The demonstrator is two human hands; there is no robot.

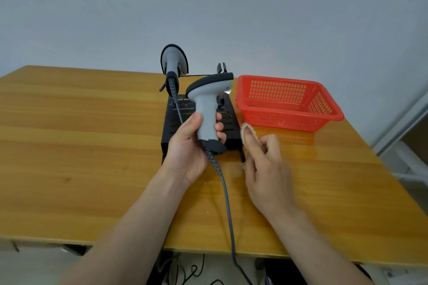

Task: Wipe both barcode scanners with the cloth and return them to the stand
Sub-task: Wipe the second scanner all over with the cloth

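One wooden table (92, 146), grey wall (208, 7); left fingers (220, 126) grip scanner (206, 109), right fingers (271, 143) pinch cloth (243, 135).

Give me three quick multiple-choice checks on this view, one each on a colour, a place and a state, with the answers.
1. The basket is: A blue; B red; C green.
2. The second scanner sits: A on the stand; B in the basket; C out of view.
3. The left hand has its grip: A empty; B on the basket rim; C round the held scanner.
Answers: 1 B, its mesh walls are red. 2 A, it stands upright at the stand's back. 3 C, thumb and fingers curl round its grey handle.
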